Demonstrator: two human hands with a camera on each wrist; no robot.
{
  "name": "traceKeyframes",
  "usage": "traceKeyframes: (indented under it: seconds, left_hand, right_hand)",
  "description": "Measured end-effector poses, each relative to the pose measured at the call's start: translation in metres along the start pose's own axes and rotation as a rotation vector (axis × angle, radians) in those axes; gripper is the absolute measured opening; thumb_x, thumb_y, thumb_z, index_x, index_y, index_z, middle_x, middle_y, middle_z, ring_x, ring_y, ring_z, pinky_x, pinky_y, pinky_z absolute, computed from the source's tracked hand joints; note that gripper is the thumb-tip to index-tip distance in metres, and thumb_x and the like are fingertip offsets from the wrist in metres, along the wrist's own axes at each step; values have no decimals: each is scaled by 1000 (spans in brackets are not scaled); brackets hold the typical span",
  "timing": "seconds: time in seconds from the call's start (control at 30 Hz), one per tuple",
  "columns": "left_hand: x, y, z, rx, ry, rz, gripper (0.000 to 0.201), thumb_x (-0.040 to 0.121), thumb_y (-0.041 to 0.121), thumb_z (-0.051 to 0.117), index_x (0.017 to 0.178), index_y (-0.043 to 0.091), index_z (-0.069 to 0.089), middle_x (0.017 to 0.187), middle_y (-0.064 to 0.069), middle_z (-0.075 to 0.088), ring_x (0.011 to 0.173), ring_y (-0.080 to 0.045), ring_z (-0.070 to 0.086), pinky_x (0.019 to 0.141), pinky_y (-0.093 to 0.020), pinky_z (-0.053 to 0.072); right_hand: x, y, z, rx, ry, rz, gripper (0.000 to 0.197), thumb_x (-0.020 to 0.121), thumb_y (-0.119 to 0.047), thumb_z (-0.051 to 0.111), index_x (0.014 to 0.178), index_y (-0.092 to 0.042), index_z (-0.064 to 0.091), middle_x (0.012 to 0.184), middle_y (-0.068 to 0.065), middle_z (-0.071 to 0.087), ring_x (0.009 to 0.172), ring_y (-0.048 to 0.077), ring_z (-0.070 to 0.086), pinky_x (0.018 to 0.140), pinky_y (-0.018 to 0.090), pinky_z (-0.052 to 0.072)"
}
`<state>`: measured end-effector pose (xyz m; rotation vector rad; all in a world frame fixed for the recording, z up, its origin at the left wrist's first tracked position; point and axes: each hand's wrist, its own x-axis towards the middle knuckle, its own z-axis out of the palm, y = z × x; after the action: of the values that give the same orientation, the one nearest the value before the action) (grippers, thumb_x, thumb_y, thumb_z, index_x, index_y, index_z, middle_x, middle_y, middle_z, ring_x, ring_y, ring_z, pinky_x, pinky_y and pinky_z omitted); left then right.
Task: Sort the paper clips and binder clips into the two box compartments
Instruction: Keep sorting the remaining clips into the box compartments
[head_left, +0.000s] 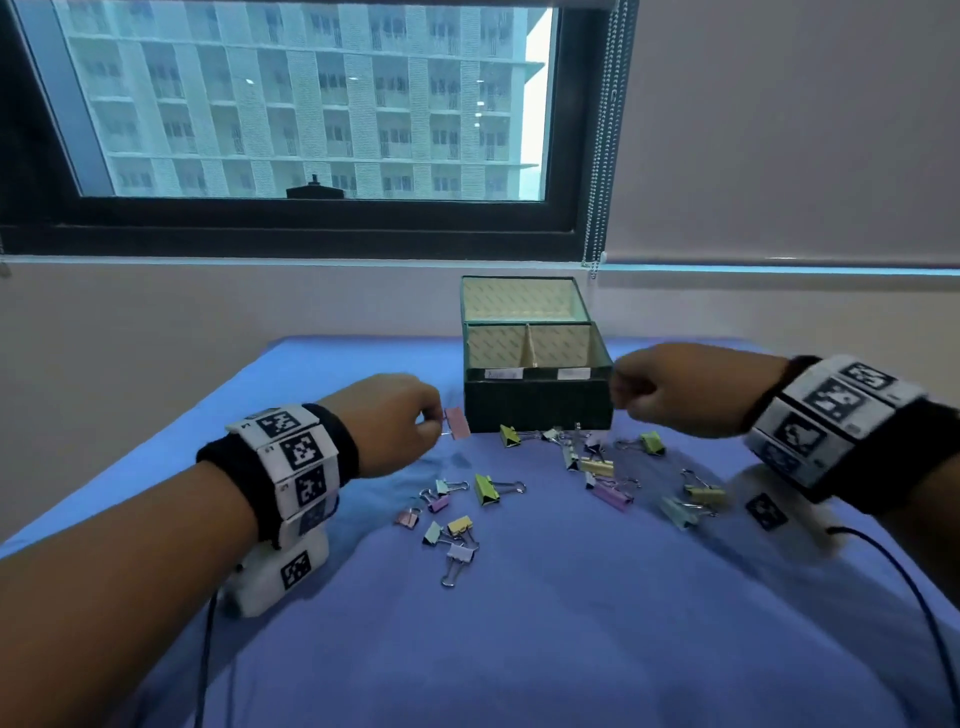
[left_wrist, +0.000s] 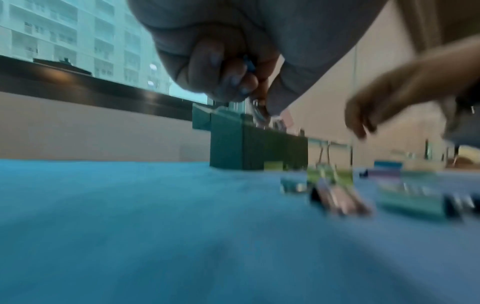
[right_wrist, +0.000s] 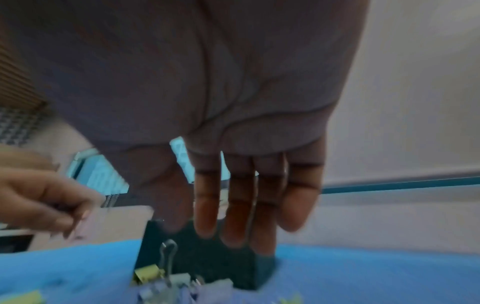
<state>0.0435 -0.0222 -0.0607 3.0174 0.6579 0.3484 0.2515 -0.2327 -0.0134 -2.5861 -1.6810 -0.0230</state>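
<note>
A dark green box (head_left: 537, 410) with two inner compartments stands open at the back of the blue cloth (head_left: 519, 649), its lid upright behind it. My left hand (head_left: 434, 423) pinches a pink binder clip (head_left: 458, 422) by its wire handle, in the air just left of the box. The left wrist view shows those fingers (left_wrist: 233, 82) curled over the wire. My right hand (head_left: 621, 389) hovers at the box's right front corner, its fingers (right_wrist: 207, 205) straight and pointing down in front of the box (right_wrist: 213, 259). Several pastel binder clips (head_left: 491, 488) lie scattered before the box.
The clips spread from the centre (head_left: 457, 558) to the right (head_left: 701, 493) of the cloth. A black cable (head_left: 909, 587) trails from my right wrist across the cloth. Behind the box are a wall and a window with a bead chain (head_left: 597, 208).
</note>
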Motion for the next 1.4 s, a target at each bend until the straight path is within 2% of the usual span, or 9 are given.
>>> traceKeyframes:
  seconds: [0.23,0.4,0.53,0.63,0.77,0.93,1.1,1.23,1.4]
  left_hand:
    - [57,20,-30,-30,213,-34,21,93,34,56,96,19,70,76,9,53,77,-17,49,67,-27,33]
    - [109,48,-33,-108,210,-81,16,93,31,58,98,22,69,103,1,66,86,-16,57,75,-28,42]
    - [120,52,-24,-94,106,-57,39,92,35,60,129,22,58,130,0,61,117,-19,58,99,-33,43]
    - [99,50,-30,-32,116,10,33,93,32,58,125,26,62,125,2,63,115,-19,59,99,-34,45]
    - [39,44,-37,105,-161,58,15,85,39,67,99,34,68,92,18,65,90,-9,63,75,-22,46]
    - [-22,26,-27,126,-533,-100,52,57,64,80,99,37,65,89,19,71,84,-5,65,82,-27,53]
    - [-36,18,-13,49,-392,-92,23,68,44,80,81,28,70,78,15,70,72,-4,63,65,-19,49]
    - [-25,10,-7,52,-136,-103,17,73,35,71,67,24,60,81,10,66,78,-13,62,74,-29,54]
    - [-24,14,-4,-71,-53,-31,15,84,16,55,77,29,51,81,12,61,76,-12,57,68,-24,46]
  right_hand:
    - [-46,53,30,-47,-358,181,42,75,-37,75,113,-36,55,110,-10,61,93,14,62,84,32,53]
    - [-44,53,35,34,-280,128,45,76,-30,70,115,-44,51,114,-15,54,92,12,62,81,30,53]
    - [-38,50,40,93,-243,77,46,75,-28,68,116,-45,56,121,-9,49,109,18,55,95,42,48]
    - [-37,49,41,192,-201,45,35,78,-38,72,111,-40,63,118,-9,52,111,15,54,99,40,45]
    - [-39,47,44,263,-209,11,38,69,-53,79,102,-37,68,109,-12,60,104,10,57,94,31,47]
    - [-36,48,49,209,-200,-23,26,67,-43,83,88,-33,70,95,-4,67,88,14,65,83,34,54]
    - [-36,46,46,104,-80,-45,22,75,-46,74,92,-33,68,104,-9,60,97,13,59,88,33,49]
    - [-38,1,38,-76,70,-252,16,84,-42,61,96,-33,66,102,-12,59,95,12,56,80,27,46]
    - [-31,-91,43,-70,-84,-463,26,91,-30,53,115,-32,63,113,-8,61,98,17,59,85,31,48]
